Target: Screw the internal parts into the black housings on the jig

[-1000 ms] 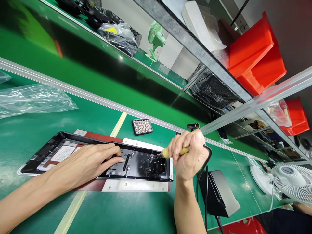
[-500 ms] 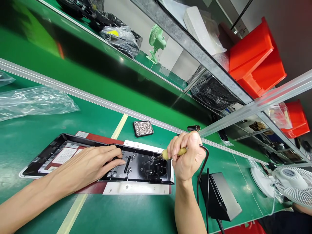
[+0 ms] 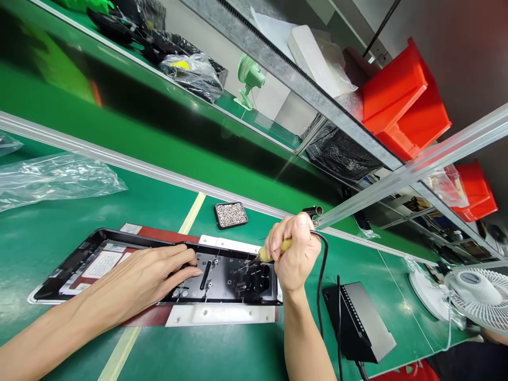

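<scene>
A long black plastic housing (image 3: 234, 280) lies open side up on a reddish-brown board (image 3: 159, 233) with white strips along its edges. Over the left part of the housing rests my left hand (image 3: 166, 270), fingers bent and thumb apart from them, touching its inside. My right hand (image 3: 296, 254) is wrapped in a fist around the yellow handle of a soldering iron (image 3: 275, 251). The iron's thin metal tip points down and left into the right part of the housing; whether it touches the plastic I cannot tell. A black cord (image 3: 324, 275) runs from its handle.
Behind the housing sits a small black tray (image 3: 230, 215) of tiny metal pieces. A black box (image 3: 359, 320) with cords stands to the right, near a white fan (image 3: 476, 296). Clear plastic bags (image 3: 59, 180) lie at left. A metal frame post (image 3: 369, 193) slants beyond my right hand.
The view has shifted slightly, so the scene sits a little lower. My right hand still grips the soldering iron over the housing, and my left hand keeps its place.
</scene>
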Demonstrator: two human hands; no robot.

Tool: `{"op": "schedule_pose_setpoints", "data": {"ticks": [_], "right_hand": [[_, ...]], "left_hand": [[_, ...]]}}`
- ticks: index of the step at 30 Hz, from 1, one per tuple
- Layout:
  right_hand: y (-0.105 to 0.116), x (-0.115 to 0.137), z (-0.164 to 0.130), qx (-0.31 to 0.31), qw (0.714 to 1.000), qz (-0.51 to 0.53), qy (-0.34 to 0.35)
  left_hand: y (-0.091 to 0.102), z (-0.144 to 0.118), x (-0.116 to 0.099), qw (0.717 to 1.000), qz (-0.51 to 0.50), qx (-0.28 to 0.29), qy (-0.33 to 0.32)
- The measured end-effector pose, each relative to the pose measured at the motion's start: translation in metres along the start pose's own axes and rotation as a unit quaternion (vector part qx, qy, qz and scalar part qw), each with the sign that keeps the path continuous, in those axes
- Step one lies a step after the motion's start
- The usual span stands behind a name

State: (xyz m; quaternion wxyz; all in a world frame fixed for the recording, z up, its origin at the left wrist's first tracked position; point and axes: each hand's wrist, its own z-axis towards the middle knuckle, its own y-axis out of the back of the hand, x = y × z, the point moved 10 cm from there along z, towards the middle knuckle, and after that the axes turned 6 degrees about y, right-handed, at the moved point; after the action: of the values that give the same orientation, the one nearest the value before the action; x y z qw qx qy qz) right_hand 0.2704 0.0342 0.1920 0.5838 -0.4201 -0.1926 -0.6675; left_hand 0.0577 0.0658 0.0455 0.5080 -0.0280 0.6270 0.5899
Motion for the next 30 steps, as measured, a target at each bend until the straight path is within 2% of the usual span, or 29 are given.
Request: {"op": "schedule_pose_setpoints", "data": {"ticks": [3,6,9,12,15,18,23,27,30], "right_hand": [[0.002,-0.007,-0.001,0.003,1.0,-0.003,-0.009],[0.004,-0.016,-0.005,0.008,0.999,-0.023,-0.036],[0.003,-0.023,-0.007,0.023,0.998,-0.037,-0.051],[0.003,-0.023,-0.007,0.034,0.997,-0.056,-0.049],[0.002,-0.022,-0.006,0.042,0.996,-0.073,-0.043],[0.001,-0.017,-0.004,0.048,0.994,-0.094,-0.026],[0.001,0.001,0.001,0.061,0.978,-0.193,0.048],[0.0,0.011,0.004,0.075,0.962,-0.245,0.095],[-0.003,0.016,0.004,0.09,0.944,-0.293,0.124]], "left_hand": [[-0.007,0.001,0.004,0.999,0.015,0.033,0.011],[-0.003,0.001,0.005,1.0,0.019,0.023,0.007],[0.011,0.0,0.002,1.0,-0.001,-0.012,-0.006],[0.032,0.004,-0.004,0.999,-0.012,-0.051,0.014],[0.047,0.019,-0.023,0.997,-0.017,-0.059,0.054],[0.05,0.045,-0.055,0.994,-0.056,-0.051,0.077],[0.026,0.088,-0.108,0.983,-0.177,-0.007,0.045],[0.004,0.105,-0.117,0.959,-0.281,0.004,0.04],[-0.003,0.111,-0.12,0.932,-0.359,-0.006,0.044]]}}
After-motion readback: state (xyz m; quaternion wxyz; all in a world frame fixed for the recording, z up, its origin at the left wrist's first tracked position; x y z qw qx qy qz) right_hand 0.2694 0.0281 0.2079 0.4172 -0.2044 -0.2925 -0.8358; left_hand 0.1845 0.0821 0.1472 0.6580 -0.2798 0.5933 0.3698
